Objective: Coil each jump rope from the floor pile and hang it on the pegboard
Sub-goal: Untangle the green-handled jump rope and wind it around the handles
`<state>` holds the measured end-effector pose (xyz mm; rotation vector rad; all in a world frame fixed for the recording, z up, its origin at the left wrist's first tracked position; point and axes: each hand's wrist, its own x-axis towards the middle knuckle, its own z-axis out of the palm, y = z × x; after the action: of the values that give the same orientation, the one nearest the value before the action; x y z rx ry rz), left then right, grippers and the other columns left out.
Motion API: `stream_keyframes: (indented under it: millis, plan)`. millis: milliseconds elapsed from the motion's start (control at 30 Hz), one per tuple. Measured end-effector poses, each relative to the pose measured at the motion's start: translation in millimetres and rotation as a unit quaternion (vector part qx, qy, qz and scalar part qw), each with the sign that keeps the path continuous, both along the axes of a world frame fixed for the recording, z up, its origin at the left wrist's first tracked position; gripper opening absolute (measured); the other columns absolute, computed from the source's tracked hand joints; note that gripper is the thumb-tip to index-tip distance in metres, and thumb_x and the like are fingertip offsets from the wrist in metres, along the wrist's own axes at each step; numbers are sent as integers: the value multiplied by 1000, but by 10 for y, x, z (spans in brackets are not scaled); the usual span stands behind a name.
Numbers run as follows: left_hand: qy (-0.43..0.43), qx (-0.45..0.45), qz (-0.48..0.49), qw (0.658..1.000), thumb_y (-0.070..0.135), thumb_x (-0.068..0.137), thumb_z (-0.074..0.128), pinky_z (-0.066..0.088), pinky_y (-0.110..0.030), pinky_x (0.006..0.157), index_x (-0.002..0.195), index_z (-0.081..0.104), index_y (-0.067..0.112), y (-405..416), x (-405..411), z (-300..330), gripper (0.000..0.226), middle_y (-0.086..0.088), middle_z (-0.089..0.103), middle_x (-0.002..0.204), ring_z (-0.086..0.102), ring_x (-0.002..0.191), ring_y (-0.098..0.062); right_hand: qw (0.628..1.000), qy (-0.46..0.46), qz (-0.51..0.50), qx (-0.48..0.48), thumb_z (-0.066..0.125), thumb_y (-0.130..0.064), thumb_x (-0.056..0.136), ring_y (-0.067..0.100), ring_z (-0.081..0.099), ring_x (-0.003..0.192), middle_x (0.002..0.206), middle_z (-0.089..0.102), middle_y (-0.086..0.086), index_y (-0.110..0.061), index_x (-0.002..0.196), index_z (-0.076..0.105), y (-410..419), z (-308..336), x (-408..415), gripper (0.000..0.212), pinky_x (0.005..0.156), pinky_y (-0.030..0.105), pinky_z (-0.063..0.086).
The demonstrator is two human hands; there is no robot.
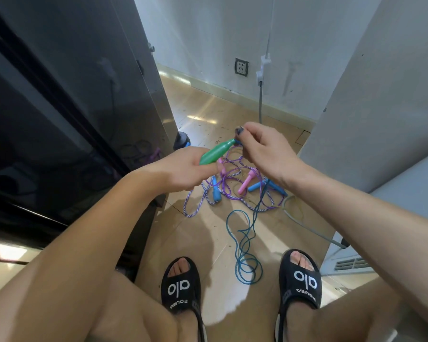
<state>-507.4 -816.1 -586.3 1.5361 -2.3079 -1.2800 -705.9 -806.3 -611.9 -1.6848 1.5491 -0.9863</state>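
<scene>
My left hand (183,169) was wrapped round the green handle (216,152); my right hand (265,149) pinched the teal rope (245,243) right at the handle's tip. That rope dropped from my right hand and trailed in loose loops on the floor (208,114), ending between my sandals (181,287).

Best approach, I reckoned: keep the handle fixed, feed even loops with the right hand, lift slack clear of the pile so it didn't snag.

The rest of the pile (232,183), purple-and-white ropes with pink and blue handles, lay tangled just beyond my hands.

Tan glossy floor, scuffed. Dark cabinet (59,107) on the left, white wall with a socket (241,67) ahead. No pegboard in view.
</scene>
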Motion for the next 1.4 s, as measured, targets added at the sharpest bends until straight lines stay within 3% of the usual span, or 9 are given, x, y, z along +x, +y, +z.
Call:
stream_keyframes:
  millis: [133, 233, 467, 600, 800, 900, 1000, 1100, 1400]
  plan:
    - [26, -5, 40, 999, 35, 101, 55, 36, -34, 59, 77, 43, 17, 5, -55, -52, 33, -8, 43, 69, 40, 57, -20, 996, 79, -19, -24, 35, -35, 105, 14, 49, 50, 59, 52, -2, -21, 80, 44, 79, 10, 45, 30, 43, 27, 41]
    - [76, -11, 116, 990, 34, 101, 54, 38, -35, 58, 79, 43, 15, -74, -39, -88, 31, -5, 44, 68, 41, 60, -22, 968, 247, 14, -40, 31, -33, 104, 36, 54, 66, 70, 57, 8, -20, 96, 45, 144, -51, 97, 21, 55, 36, 41]
    - [-210, -133, -7, 969, 20, 96, 51, 45, -40, 67, 101, 49, 6, -8, -91, -201, 15, -13, 61, 96, 58, 85, -32, 900, 376, 130, -177, 50, -19, 78, 31, 25, 38, 48, 24, -1, -17, 57, 37, 355, -115, 404, 25, 47, 22, 8]
    - [-278, -157, -78, 945, 30, 93, 60, 38, -37, 63, 102, 38, 11, 57, -140, -169, 31, -2, 47, 81, 52, 81, -30, 884, 409, 164, -157, 32, -31, 83, 33, 41, 53, 56, 41, 4, -12, 70, 53, 324, -74, 349, 31, 47, 30, 30]
    - [-317, -233, -133, 910, 55, 100, 45, 30, -34, 58, 100, 31, 16, 170, -148, -179, 42, 4, 33, 70, 50, 74, -29, 931, 284, 222, -54, 44, -35, 77, 21, 37, 52, 52, 44, 3, -14, 63, 47, 279, 80, 171, 25, 50, 36, 37]
    - [-280, -265, -146, 911, 35, 106, 34, 33, -31, 56, 117, 50, 8, 187, -145, -212, 33, 5, 38, 68, 54, 71, -26, 951, 229, 208, -17, 52, -34, 76, 17, 38, 54, 56, 48, 4, -14, 63, 51, 263, 99, 154, 23, 56, 40, 45]
    - [-231, -219, -171, 932, 9, 104, 15, 26, -29, 44, 142, 40, 14, 290, -170, -177, 46, -1, 42, 81, 49, 72, -21, 975, 148, 164, 16, 68, -22, 76, 7, 49, 53, 58, 58, -7, -22, 69, 62, 216, 188, 136, 9, 59, 30, 47]
    - [-243, -192, -179, 934, 47, 108, 31, 31, -33, 61, 93, 41, 18, 326, -214, -212, 34, 6, 37, 71, 50, 73, -27, 984, 33, 161, 62, 65, -5, 78, 7, 54, 51, 58, 62, -1, -12, 79, 67, 158, 250, 58, 7, 58, 31, 49]
    - [-85, -185, -185, 962, 47, 102, 41, 27, -37, 60, 91, 41, 11, 435, -280, -79, 37, 2, 43, 70, 40, 60, -6, 994, 22, 88, 64, 68, -29, 87, 12, 43, 49, 50, 51, -8, -16, 70, 57, -27, -20, 18, 25, 53, 25, 37]
